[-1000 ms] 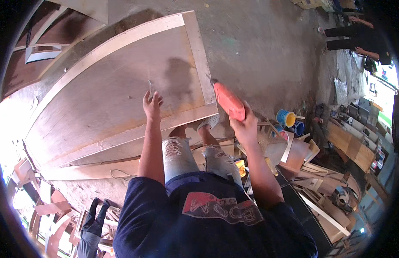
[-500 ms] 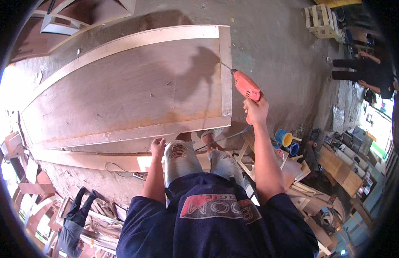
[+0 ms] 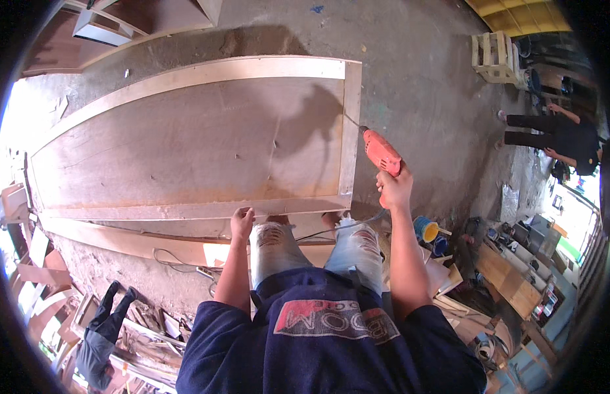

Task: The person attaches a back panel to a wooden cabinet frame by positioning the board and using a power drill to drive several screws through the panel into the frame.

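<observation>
My right hand (image 3: 395, 189) is wrapped round the handle of a red power drill (image 3: 382, 156). The drill's long thin bit (image 3: 351, 121) points left over the right end strip of a large wooden panel (image 3: 186, 148); whether its tip touches the wood I cannot tell. Pale wooden strips (image 3: 265, 67) border the panel, and a few small objects lie on its brown face. My left hand (image 3: 241, 222) hangs by the near edge of the panel with its fingers curled together. Anything between those fingers is too small to make out.
Along the panel's near side lies a long plank (image 3: 137, 245), with a cord (image 3: 173, 262) over it. Yellow and blue buckets (image 3: 424, 229) stand right of my legs. A slatted wooden crate (image 3: 494, 58) stands far right. Other people appear at right (image 3: 564, 134) and lower left (image 3: 98, 351).
My right leg has stepped out to the right, and my view has shifted. The panel now appears slightly lower and further right. The drill remains in my right hand near the panel's right end.
</observation>
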{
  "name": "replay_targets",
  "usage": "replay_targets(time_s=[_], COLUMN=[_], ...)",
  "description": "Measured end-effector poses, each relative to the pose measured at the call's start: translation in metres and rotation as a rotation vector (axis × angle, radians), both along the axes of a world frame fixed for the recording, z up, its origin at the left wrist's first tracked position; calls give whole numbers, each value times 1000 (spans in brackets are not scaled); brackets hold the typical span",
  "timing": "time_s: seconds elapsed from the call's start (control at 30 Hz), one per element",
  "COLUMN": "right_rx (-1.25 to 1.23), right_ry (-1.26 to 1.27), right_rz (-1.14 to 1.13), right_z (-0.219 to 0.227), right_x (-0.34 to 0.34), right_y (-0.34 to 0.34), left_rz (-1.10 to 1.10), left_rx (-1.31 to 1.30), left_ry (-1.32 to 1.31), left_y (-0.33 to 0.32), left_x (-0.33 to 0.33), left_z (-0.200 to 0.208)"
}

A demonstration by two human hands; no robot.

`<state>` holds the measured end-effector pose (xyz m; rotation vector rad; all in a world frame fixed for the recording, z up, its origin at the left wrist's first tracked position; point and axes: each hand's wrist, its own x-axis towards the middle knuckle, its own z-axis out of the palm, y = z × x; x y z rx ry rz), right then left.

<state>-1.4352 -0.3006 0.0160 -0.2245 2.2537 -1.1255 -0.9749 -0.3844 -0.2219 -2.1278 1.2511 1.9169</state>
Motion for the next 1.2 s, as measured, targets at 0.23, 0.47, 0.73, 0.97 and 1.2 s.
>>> replay_targets(time_s=[0.23, 0.47, 0.73, 0.97, 1.2], right_rx=[145, 208, 392, 375, 328], right_ry=[381, 159, 203, 224, 264], right_rz=[353, 454, 882, 826, 702], right_z=[-4, 14, 29, 30, 46], right_x=[-49, -115, -126, -135, -119], right_y=[2, -2, -34, -46, -44], left_rz=[62, 242, 15, 2, -120], left_rx=[-91, -100, -167, -145, -195], left_ry=[40, 184, 155, 219, 199], left_y=[7, 37, 78, 52, 16], left_x=[-66, -205, -331, -365, -374], left_z=[19, 55, 63, 74, 57])
